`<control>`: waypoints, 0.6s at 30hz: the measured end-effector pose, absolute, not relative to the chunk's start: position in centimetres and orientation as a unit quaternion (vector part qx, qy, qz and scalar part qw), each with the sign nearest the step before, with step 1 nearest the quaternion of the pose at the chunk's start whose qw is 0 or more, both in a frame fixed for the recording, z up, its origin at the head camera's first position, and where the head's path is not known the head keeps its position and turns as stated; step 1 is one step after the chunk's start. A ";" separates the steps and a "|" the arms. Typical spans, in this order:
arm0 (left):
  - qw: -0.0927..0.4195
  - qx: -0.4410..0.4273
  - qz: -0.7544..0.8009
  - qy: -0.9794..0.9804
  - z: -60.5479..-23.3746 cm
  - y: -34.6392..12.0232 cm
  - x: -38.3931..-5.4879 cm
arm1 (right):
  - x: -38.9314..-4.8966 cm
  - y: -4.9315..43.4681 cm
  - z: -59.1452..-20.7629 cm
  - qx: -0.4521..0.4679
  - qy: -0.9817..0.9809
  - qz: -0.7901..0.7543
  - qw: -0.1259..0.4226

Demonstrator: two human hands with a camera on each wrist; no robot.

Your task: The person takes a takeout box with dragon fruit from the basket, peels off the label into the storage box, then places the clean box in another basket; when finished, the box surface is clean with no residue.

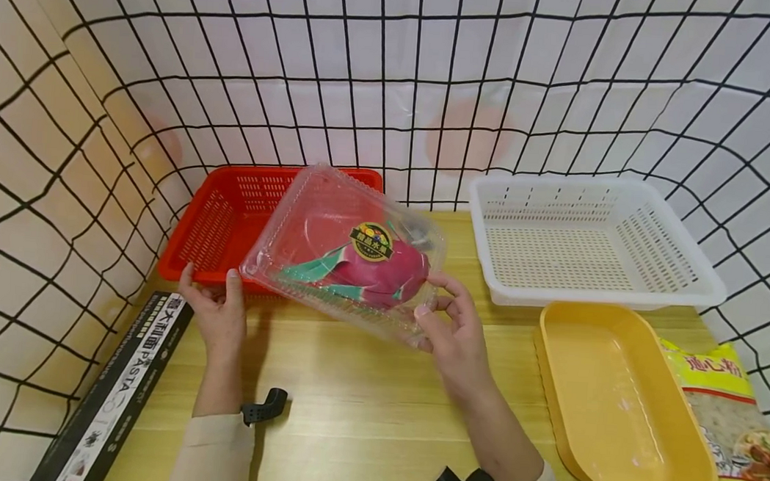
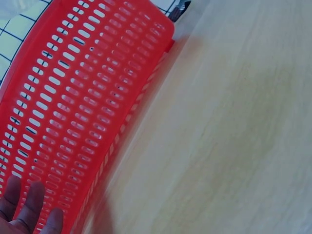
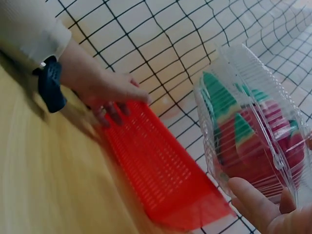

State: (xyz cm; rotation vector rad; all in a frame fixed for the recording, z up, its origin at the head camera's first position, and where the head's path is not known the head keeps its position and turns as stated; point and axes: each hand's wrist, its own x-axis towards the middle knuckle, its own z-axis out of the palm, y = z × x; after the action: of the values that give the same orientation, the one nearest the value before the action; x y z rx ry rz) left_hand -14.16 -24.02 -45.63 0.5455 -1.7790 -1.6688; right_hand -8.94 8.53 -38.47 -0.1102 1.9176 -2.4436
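From the head view, you have a red basket at the far left, its inside partly hidden by a clear plastic box. That box contains a pink dragon fruit with green tips, and it carries a round black-and-yellow label. A white basket sits at the far right with its slotted floor in sight, and a yellow tray lies just nearer. Your right hand pinches the clear plastic box by its near right corner, holding it up at a tilt. Your left hand is at the red basket's near rim, thumb and fingers spread. You have open tabletop between your forearms; a pasta box lines the left, a macaroni bag the right, and wire mesh stands behind the baskets.

From the left wrist view, your left fingers are spread at the red basket's slotted wall, and tabletop runs along its foot.

From the right wrist view, the dragon fruit shows through the box's ridged side, with your right thumb against the plastic. Mesh shows between box and red basket; your left fingers reach down outside the basket's end.
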 end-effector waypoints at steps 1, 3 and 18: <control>0.314 0.209 -0.632 -0.677 -45.6 -24.0 -14.1 | -8.7 8.9 -38.6 -0.040 0.616 -0.786 0.014; 0.311 0.211 -0.633 -0.677 -45.6 -24.1 -14.1 | -8.2 9.5 -39.0 -0.053 0.617 -0.785 0.007; 0.292 0.224 -0.637 -0.677 -45.6 -24.3 -14.0 | -5.1 14.8 -41.2 -0.178 0.649 -0.740 -0.020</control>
State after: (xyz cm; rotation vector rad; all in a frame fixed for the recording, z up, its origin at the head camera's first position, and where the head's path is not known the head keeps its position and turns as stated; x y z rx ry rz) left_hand -14.00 -24.28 -45.60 0.5980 -1.8048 -1.6981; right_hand -5.15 14.82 -41.23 -0.5661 2.0643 -2.3549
